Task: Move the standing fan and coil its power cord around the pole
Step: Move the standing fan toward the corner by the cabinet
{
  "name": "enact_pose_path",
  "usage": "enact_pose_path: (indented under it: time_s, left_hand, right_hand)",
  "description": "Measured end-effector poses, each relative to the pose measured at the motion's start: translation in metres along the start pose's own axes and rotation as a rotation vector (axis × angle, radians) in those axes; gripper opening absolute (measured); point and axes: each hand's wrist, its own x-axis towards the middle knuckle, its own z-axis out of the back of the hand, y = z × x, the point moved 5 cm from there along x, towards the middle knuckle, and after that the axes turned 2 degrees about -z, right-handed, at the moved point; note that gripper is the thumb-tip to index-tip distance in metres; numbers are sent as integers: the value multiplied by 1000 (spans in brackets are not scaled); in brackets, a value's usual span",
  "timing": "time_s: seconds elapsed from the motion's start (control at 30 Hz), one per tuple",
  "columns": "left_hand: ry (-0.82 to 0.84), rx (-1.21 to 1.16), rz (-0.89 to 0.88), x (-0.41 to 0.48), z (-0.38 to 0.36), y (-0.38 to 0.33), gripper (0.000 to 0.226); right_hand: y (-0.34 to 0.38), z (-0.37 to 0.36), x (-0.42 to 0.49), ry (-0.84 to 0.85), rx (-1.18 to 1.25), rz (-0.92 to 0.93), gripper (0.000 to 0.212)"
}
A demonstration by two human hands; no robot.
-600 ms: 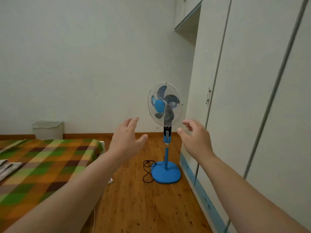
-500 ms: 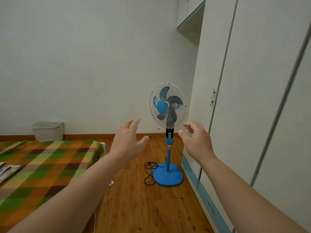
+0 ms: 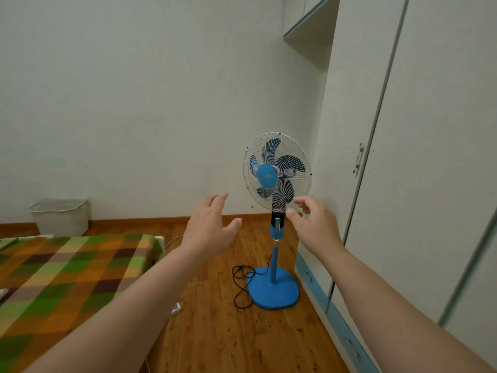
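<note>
standing fan [image 3: 277, 172] is upright just right of centre in the frame, on the wooden floor [image 3: 228, 335] and close to the white wardrobe [image 3: 430, 184] that fills the right side. its white wire cage holds blue blades around a blue hub, with a black and blue control panel under it, then a thin blue pole [image 3: 274, 261] running down to a rounded blue base [image 3: 273, 293]. the black power cord [image 3: 240, 282] lies loose on the floor in a few untidy loops just left of the base, and one strand rises beside the lower pole; it is not coiled round the pole. two bare arms reach in from the bottom corners toward the fan. the left hand [image 3: 208, 227] sits at centre frame, left of the fan and apart from it, fingers straight and spread, thumb pointing right, holding nothing. the right hand [image 3: 314, 224] overlaps the lower rim of the cage in the picture, fingers loosely bent and apart, thumb tip near the control panel, gripping nothing; whether it touches the fan i cannot tell. a bed with a checked green, orange and brown blanket [image 3: 67, 270] fills the lower left, and a white woven bin [image 3: 60, 218] stands against the pale wall at mid left
</note>
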Motion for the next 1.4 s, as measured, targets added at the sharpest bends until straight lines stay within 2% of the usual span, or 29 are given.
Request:
enact_pose_path:
  time_s: [0.27, 0.57, 0.8, 1.17, 1.4]
  left_hand:
    - [-1, 6, 29, 50, -29, 31, 65]
    - [-115, 19, 48, 138, -63, 54, 60]
    - [-133, 90, 58, 206, -86, 74, 62]
    - [-116, 87, 114, 269, -132, 115, 62]
    - [-106, 73, 146, 317, -158, 168, 61]
  right_hand:
    - [-18, -50, 53, 27, 12, -4, 31]
    - [-58, -91, 148, 28, 14, 30, 33]
    - [-96, -126, 219, 69, 40, 24, 33]
    - [-134, -187, 283, 143, 22, 31, 33]
    - [-146, -246, 324, 190, 12, 11, 34]
